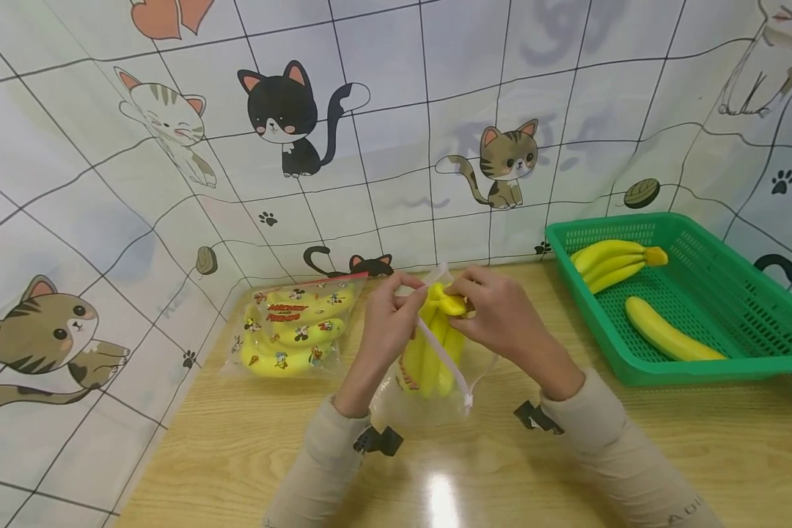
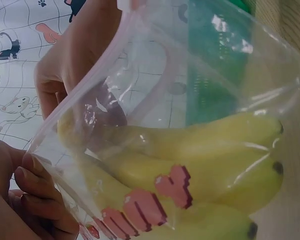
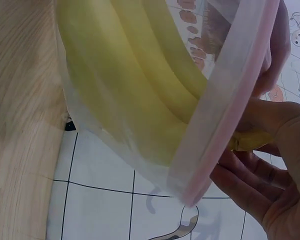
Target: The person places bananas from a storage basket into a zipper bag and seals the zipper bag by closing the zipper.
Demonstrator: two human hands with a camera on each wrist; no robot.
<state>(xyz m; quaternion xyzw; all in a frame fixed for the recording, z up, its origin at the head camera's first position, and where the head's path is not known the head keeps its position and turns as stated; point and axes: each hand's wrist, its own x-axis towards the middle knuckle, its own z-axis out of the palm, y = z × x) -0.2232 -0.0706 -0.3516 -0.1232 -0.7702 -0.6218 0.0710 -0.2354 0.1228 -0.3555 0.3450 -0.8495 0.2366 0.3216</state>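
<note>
A bunch of yellow bananas [image 1: 444, 352] hangs stem up, partly inside a clear zip bag [image 1: 391, 402] over the middle of the table. My left hand [image 1: 391, 317] pinches the bag's open rim on the left. With thumb and fingers, my right hand [image 1: 507, 314] holds the stem end of the bunch at the bag's mouth. In the left wrist view, the banana tips [image 2: 277, 167] lie inside the bag, behind its red print. The right wrist view has the pink zip strip [image 3: 240, 107] crossing in front of the bananas, with the stem [image 3: 252, 140] sticking out past it.
A printed zip bag [image 1: 293, 339] with bananas inside lies on the left of the table. At the right stands a green plastic basket [image 1: 713, 372] holding a banana bunch [image 1: 610, 264] and a single banana [image 1: 672, 336]. A cat-print sheet [image 1: 396, 132] rises behind the table.
</note>
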